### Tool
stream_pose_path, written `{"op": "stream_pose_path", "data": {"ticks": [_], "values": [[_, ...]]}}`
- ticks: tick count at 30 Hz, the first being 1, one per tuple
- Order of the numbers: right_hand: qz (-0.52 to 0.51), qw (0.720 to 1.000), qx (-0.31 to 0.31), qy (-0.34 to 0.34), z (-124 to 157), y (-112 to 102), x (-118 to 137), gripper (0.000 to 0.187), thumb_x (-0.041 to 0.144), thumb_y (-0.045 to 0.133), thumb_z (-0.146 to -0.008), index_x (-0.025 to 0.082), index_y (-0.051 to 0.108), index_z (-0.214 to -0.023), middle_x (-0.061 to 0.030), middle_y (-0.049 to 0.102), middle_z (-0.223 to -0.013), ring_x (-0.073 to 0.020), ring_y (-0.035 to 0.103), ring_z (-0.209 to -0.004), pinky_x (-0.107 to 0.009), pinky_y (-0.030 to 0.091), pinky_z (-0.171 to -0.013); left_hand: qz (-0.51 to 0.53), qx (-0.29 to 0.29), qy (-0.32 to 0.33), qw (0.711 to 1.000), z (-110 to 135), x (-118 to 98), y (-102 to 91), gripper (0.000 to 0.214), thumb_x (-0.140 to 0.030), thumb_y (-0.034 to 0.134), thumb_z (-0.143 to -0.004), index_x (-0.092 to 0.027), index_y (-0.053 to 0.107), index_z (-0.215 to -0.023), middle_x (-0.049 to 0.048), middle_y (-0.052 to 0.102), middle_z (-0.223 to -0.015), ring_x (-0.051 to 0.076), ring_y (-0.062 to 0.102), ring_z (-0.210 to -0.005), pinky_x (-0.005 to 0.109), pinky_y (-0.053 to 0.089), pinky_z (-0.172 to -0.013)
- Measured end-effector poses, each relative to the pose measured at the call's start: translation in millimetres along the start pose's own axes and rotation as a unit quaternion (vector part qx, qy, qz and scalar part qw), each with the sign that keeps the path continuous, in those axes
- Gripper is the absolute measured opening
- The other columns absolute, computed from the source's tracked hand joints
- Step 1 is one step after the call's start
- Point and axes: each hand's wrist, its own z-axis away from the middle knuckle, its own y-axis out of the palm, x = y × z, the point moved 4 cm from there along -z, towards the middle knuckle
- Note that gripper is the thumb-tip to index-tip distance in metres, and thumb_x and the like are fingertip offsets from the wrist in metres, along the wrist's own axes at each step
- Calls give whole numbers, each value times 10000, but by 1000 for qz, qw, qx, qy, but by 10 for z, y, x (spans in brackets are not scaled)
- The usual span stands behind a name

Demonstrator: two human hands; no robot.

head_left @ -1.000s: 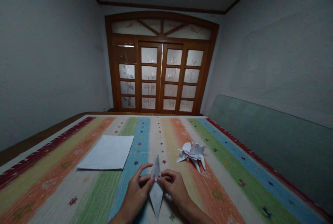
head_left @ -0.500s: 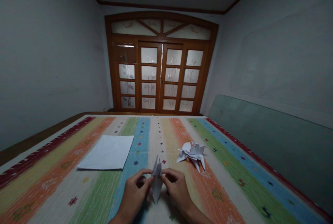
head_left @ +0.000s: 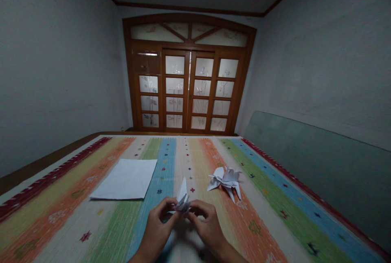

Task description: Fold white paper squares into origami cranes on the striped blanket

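Note:
Between my two hands is a small white folded-paper piece [head_left: 183, 197], one narrow point of it standing up and away from me. My left hand [head_left: 159, 223] pinches its left side between thumb and fingers. On the other side, my right hand [head_left: 207, 223] grips it the same way, thumb toward me. The fingertips cover part of its lower folds. To the right of my hands, several folded white paper pieces [head_left: 225, 180] with pointed ends lie in a loose pile. A flat stack of white square paper [head_left: 125, 179] rests to the left.
A striped, multicoloured tablecloth [head_left: 244, 230] covers the table. Along the right side stands a pale green panel [head_left: 305, 153] against the wall. Wooden doors with glass panes [head_left: 189, 87] are beyond the far table edge.
The folded paper between my hands has tipped over: its long lower point no longer hangs toward me, and a point now rises at the far side. The pile and stack stay put.

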Motion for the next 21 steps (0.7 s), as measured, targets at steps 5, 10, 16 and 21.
{"op": "stream_pose_path", "data": {"ticks": [5,10,16,21], "values": [[-10,1000,3,9,-9,17,16,236,400,738,-840,176,797,-795,-100,784,-798,-247,727,-758,-280,529,-630,-6,0,23,1000,26,-21,14,324,-477,817,-755,-201,712,-889,48,771,-851,241,747,-818,285,613,-735],[-18,1000,-11,6,6,14,7,271,438,750,-829,176,790,-768,-98,779,-774,-237,716,-731,-290,541,-645,-38,4,32,999,49,-46,28,324,-517,779,-786,-197,733,-816,52,764,-788,240,740,-776,278,604,-715],[-59,997,-31,38,25,52,-9,189,371,795,-776,188,749,-788,-68,768,-748,-224,721,-683,-285,557,-622,-74,-8,43,996,71,-84,11,328,-517,741,-814,-207,708,-712,42,741,-689,224,720,-680,275,595,-679],[-110,992,-32,57,26,81,-12,406,392,818,-760,202,688,-1096,-38,759,-719,-232,737,-654,-302,589,-604,-99,4,54,994,105,-28,30,271,-500,677,-870,-234,675,-822,65,783,-798,252,759,-736,292,604,-690]]}}
